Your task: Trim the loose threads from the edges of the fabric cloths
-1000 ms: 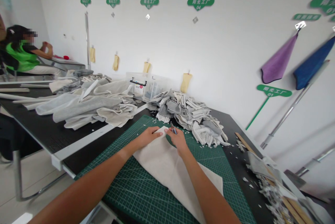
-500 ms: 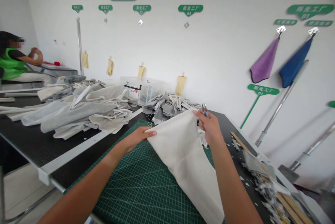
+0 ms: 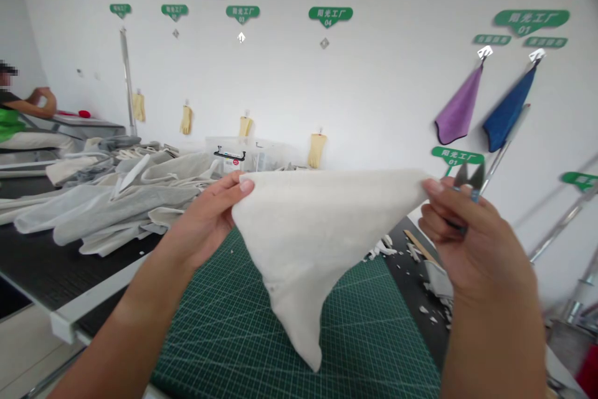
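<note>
Well, my left hand (image 3: 205,217) is pinched on one upper corner of an off-white cloth (image 3: 322,225), and my right hand (image 3: 479,240) pinches the other, with small snips (image 3: 476,178) also held in it, blades upward and parted. The cloth looks plain and soft, its top edge nearly straight, its sides narrowing to a blunt tip with faint creases. It spans between my fingertips and hangs below them over the green mat (image 3: 364,318); I cannot tell whether the tip touches. Far left lies a grey cloth pile (image 3: 103,212); white scraps (image 3: 423,309) lie to the right.
</note>
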`<state>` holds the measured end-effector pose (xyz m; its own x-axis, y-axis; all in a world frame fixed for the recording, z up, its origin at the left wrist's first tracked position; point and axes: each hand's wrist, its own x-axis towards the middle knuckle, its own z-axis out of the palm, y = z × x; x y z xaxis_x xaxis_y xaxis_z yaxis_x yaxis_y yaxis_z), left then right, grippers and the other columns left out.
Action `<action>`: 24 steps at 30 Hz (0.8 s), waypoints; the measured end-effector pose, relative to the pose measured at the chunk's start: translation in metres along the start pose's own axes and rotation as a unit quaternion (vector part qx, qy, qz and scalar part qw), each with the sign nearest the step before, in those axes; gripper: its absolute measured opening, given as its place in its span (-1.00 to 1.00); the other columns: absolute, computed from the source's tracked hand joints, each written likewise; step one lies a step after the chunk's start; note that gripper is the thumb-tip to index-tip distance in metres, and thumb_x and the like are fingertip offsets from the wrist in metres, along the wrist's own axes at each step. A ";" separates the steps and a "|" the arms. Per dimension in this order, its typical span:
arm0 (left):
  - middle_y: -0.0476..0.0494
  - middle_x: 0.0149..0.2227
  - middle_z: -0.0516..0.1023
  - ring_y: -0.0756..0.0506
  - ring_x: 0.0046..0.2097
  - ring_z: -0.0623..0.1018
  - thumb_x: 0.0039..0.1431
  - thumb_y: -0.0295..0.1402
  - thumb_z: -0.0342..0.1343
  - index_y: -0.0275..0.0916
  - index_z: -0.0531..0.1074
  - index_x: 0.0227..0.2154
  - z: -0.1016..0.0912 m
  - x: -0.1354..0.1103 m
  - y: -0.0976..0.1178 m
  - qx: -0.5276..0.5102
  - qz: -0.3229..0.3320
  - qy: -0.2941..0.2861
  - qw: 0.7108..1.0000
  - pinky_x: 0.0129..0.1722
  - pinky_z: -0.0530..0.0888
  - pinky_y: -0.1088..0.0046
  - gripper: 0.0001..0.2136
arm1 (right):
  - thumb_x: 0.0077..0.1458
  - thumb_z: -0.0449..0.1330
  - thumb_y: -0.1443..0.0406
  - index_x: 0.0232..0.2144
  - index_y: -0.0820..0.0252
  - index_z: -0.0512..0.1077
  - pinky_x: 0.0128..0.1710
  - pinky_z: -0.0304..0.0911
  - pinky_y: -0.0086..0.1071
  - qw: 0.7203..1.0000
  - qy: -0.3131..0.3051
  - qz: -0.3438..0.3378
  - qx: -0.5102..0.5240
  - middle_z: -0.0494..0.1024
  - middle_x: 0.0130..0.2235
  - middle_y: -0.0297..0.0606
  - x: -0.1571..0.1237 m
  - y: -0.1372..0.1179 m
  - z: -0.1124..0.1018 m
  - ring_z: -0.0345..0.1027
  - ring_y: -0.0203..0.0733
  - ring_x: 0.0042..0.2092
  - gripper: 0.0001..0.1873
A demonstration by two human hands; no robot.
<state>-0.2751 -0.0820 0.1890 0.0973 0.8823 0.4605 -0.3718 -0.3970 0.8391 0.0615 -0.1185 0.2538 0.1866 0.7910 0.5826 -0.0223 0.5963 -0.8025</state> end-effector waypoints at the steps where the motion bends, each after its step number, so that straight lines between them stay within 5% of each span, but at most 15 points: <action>1: -0.11 -0.25 0.55 -0.16 -0.14 0.56 0.21 -0.20 0.20 -0.20 0.51 -0.06 0.004 -0.006 0.012 0.003 0.010 0.008 1.000 -0.22 0.55 0.40 -0.71 | 0.11 0.31 0.24 -0.54 0.06 0.18 -0.61 -0.47 -0.30 1.000 -0.002 -0.011 -0.006 -0.23 -0.51 -0.49 -0.006 -0.008 -0.004 -0.41 -0.37 -0.57 -0.64; 5: -0.10 -0.26 0.56 -0.26 -0.04 0.56 0.24 -0.16 0.16 -0.19 0.50 -0.02 0.016 -0.022 0.044 0.013 0.038 0.029 0.999 -0.11 0.56 0.28 -0.68 | 0.17 0.23 0.17 -0.54 0.01 0.12 -0.65 -0.46 -0.29 0.999 -0.003 -0.031 -0.031 -0.27 -0.50 -0.48 -0.026 -0.027 -0.022 -0.49 -0.30 -0.55 -0.62; 9: -0.15 -0.22 0.58 -0.28 -0.04 0.57 0.20 -0.14 0.20 -0.27 0.50 -0.01 0.011 -0.001 0.028 0.015 0.002 0.012 1.000 -0.09 0.55 0.24 -0.62 | 0.14 0.30 0.19 -0.49 0.00 0.24 -0.65 -0.46 -0.32 0.998 -0.025 0.043 -0.050 -0.27 -0.50 -0.49 -0.021 -0.022 -0.036 -0.46 -0.34 -0.56 -0.70; 14: -0.26 -0.18 0.60 -0.20 -0.16 0.56 0.07 -0.13 0.28 -0.36 0.54 -0.11 -0.020 0.049 -0.070 0.011 -0.130 -0.017 0.991 -0.20 0.51 0.35 -0.58 | 0.04 0.38 0.10 -0.45 0.12 0.34 -0.61 -0.36 -0.42 0.960 -0.149 0.181 -0.153 -0.03 -0.61 -0.50 0.013 0.032 -0.043 -0.25 -0.42 -0.58 -0.67; 19: -0.16 -0.31 0.60 -0.06 -0.29 0.52 -0.09 -0.19 0.34 -0.34 0.57 -0.32 -0.057 0.053 -0.175 0.046 -0.254 0.013 0.966 -0.26 0.42 0.45 -0.67 | -0.11 0.42 0.09 -0.42 0.18 0.45 -0.63 -0.30 -0.46 0.891 -0.250 0.297 -0.237 0.12 -0.68 -0.54 0.036 0.124 -0.047 -0.18 -0.44 -0.63 -0.66; 22: -0.10 -0.40 0.57 -0.01 -0.37 0.47 -0.16 -0.27 0.33 -0.34 0.58 -0.37 -0.074 0.045 -0.213 0.102 -0.295 -0.002 0.950 -0.31 0.37 0.49 -0.72 | -0.13 0.39 0.17 -0.52 0.20 0.46 -0.63 -0.27 -0.44 0.856 -0.254 0.317 -0.319 0.15 -0.72 -0.50 0.042 0.178 -0.042 -0.13 -0.41 -0.66 -0.76; 24: -0.10 -0.42 0.58 -0.03 -0.38 0.48 -0.15 -0.26 0.29 -0.33 0.61 -0.35 -0.080 0.043 -0.227 0.160 -0.276 -0.001 0.948 -0.32 0.36 0.48 -0.71 | -0.16 0.37 0.27 -0.57 0.20 0.45 -0.59 -0.14 -0.42 0.855 -0.189 0.247 -0.416 0.26 -0.69 -0.39 0.043 0.206 -0.028 0.04 -0.33 -0.62 -0.83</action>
<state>-0.2605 0.0668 -0.0051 0.1975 0.9775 -0.0735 0.0360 0.0677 0.9971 0.0926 0.0348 0.1099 0.0229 0.9995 0.0201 0.7284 -0.0029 -0.6852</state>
